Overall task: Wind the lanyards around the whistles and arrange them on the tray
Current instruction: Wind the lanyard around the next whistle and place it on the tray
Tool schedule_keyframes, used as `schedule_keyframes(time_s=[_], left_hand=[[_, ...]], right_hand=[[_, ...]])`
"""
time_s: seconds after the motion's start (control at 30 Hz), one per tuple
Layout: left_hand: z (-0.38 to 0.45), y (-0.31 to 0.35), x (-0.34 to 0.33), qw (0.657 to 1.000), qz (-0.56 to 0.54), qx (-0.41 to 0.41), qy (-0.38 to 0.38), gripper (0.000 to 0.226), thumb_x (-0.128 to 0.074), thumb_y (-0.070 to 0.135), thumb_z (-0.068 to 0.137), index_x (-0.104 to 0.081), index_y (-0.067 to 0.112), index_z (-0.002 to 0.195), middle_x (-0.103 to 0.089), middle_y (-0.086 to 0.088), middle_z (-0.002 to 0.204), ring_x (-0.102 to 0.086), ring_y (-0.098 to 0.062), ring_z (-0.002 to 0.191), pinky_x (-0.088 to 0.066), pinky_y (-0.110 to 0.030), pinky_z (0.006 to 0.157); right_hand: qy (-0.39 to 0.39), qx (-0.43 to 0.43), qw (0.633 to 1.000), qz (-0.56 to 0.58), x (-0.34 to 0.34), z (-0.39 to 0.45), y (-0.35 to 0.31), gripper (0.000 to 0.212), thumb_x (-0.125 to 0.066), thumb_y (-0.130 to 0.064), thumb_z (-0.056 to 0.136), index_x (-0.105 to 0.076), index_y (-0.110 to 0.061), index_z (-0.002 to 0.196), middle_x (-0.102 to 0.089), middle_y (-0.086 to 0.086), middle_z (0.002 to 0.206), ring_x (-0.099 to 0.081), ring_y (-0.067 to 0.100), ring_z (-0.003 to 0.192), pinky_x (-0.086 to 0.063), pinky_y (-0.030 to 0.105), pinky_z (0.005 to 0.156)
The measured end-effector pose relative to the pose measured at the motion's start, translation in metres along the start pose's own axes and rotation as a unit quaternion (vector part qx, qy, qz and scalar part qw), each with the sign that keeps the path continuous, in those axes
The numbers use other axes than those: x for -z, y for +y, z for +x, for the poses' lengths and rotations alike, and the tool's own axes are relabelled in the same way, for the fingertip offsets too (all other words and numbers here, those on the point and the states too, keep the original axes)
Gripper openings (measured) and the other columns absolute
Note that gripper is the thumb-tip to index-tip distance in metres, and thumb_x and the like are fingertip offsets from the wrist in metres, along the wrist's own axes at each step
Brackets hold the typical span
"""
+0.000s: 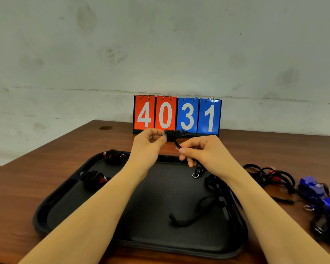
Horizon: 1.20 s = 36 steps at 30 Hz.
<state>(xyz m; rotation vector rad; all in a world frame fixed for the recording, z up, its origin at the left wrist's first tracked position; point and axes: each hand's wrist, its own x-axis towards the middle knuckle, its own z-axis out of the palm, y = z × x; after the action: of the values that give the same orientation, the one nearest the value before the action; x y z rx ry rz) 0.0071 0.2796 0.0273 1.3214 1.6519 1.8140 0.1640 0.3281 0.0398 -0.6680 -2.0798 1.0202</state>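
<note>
My left hand (pixel 149 143) pinches one end of a black whistle (pixel 174 135) held above the far rim of the black tray (pixel 69 202). Several turns of black lanyard wrap the whistle. My right hand (pixel 200 151) grips the loose black lanyard (pixel 194 216), which runs from the whistle through my fingers and trails down onto the tray's right side, with a clip and ring (pixel 197 173) hanging below the hand. Two wound red whistles (pixel 114 156) (pixel 93 178) lie at the tray's far left.
On the wooden table right of the tray lie a red whistle with tangled black lanyard (pixel 271 176) and blue whistles with lanyards (pixel 316 193). A score flip board reading 4031 (pixel 177 115) stands at the back against the wall.
</note>
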Motion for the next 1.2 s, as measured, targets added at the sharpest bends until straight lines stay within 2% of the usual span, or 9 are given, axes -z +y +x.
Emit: schedule_keyframes(time_s=[0.13,0.23,0.33,0.43,0.6,0.8,0.87,1.03,1.2], left_hand=[[0.001,-0.003,0.002,0.999,0.041,-0.014,0.005,0.008,-0.056,0.011,0.089,-0.057,0.015,0.097,-0.059,0.004,0.090,-0.055,-0.005,0.084,-0.039,-0.011,0.068],[0.002,-0.005,0.003,0.994,0.103,-0.039,0.000,0.008,-0.055,0.012,0.090,-0.055,0.017,0.098,-0.056,0.009,0.087,-0.052,-0.003,0.080,-0.037,-0.009,0.064],[0.002,-0.005,0.003,0.987,0.145,-0.065,-0.016,0.010,-0.054,0.012,0.091,-0.053,0.019,0.098,-0.053,0.012,0.086,-0.051,-0.002,0.078,-0.039,-0.007,0.061],[0.001,-0.005,0.003,0.983,0.160,-0.087,-0.034,0.011,-0.054,0.011,0.090,-0.053,0.020,0.096,-0.052,0.012,0.086,-0.052,-0.004,0.079,-0.039,-0.009,0.066],[0.000,-0.003,0.002,0.977,0.171,-0.106,-0.066,0.012,-0.055,0.011,0.090,-0.054,0.020,0.097,-0.056,0.008,0.091,-0.055,-0.007,0.087,-0.040,-0.009,0.072],[-0.006,-0.002,0.000,0.971,0.172,-0.127,-0.104,0.014,-0.056,0.014,0.090,-0.055,0.024,0.099,-0.057,0.013,0.088,-0.056,-0.002,0.084,-0.042,-0.008,0.071],[-0.006,-0.001,0.000,0.970,0.174,-0.130,-0.112,0.015,-0.056,0.014,0.089,-0.056,0.024,0.100,-0.057,0.014,0.087,-0.056,0.000,0.083,-0.043,-0.007,0.070],[-0.008,-0.002,0.003,0.970,0.165,-0.127,-0.126,0.015,-0.059,0.013,0.088,-0.059,0.026,0.096,-0.060,0.011,0.085,-0.057,0.000,0.079,-0.040,0.001,0.072],[-0.009,-0.001,0.003,0.973,0.144,-0.115,-0.140,0.015,-0.059,0.012,0.087,-0.059,0.027,0.093,-0.060,0.011,0.083,-0.056,0.000,0.077,-0.040,0.000,0.070]], right_hand=[[-0.036,0.009,0.999,-0.030,-0.001,-0.002,-0.003,0.009,-0.061,-0.014,0.087,-0.070,-0.013,0.092,-0.070,0.000,0.072,-0.057,0.004,0.052,-0.049,0.014,0.063],[-0.015,0.042,0.992,-0.121,-0.004,-0.002,-0.001,0.009,-0.059,-0.016,0.089,-0.067,-0.016,0.094,-0.068,-0.004,0.078,-0.061,0.003,0.065,-0.050,0.017,0.072],[0.058,0.136,0.944,-0.296,-0.007,-0.001,0.003,0.012,-0.055,-0.017,0.091,-0.064,-0.015,0.099,-0.063,-0.004,0.094,-0.058,0.009,0.087,-0.049,0.025,0.081],[0.097,0.194,0.915,-0.339,-0.006,0.000,0.005,0.015,-0.053,-0.015,0.093,-0.062,-0.009,0.103,-0.063,0.002,0.105,-0.059,0.016,0.092,-0.051,0.030,0.081],[0.109,0.164,0.924,-0.326,-0.004,0.002,0.008,0.018,-0.049,-0.018,0.095,-0.061,-0.012,0.107,-0.065,0.001,0.097,-0.059,0.015,0.087,-0.052,0.032,0.078],[0.160,0.145,0.943,-0.255,-0.001,0.004,0.011,0.014,-0.056,-0.011,0.091,-0.068,-0.010,0.097,-0.063,-0.003,0.087,-0.054,0.004,0.079,-0.039,0.005,0.076],[0.170,0.134,0.949,-0.228,-0.001,0.003,0.011,0.013,-0.059,-0.009,0.088,-0.070,-0.011,0.095,-0.062,-0.007,0.082,-0.054,-0.002,0.076,-0.038,0.001,0.075],[0.163,0.038,0.983,-0.079,-0.001,0.002,0.009,0.010,-0.064,-0.008,0.085,-0.072,-0.011,0.090,-0.064,-0.006,0.079,-0.060,0.005,0.075,-0.049,0.008,0.060],[0.158,-0.015,0.987,-0.018,0.005,0.003,0.009,0.006,-0.068,-0.011,0.082,-0.072,-0.015,0.085,-0.066,-0.002,0.073,-0.058,0.001,0.055,-0.046,0.011,0.049]])
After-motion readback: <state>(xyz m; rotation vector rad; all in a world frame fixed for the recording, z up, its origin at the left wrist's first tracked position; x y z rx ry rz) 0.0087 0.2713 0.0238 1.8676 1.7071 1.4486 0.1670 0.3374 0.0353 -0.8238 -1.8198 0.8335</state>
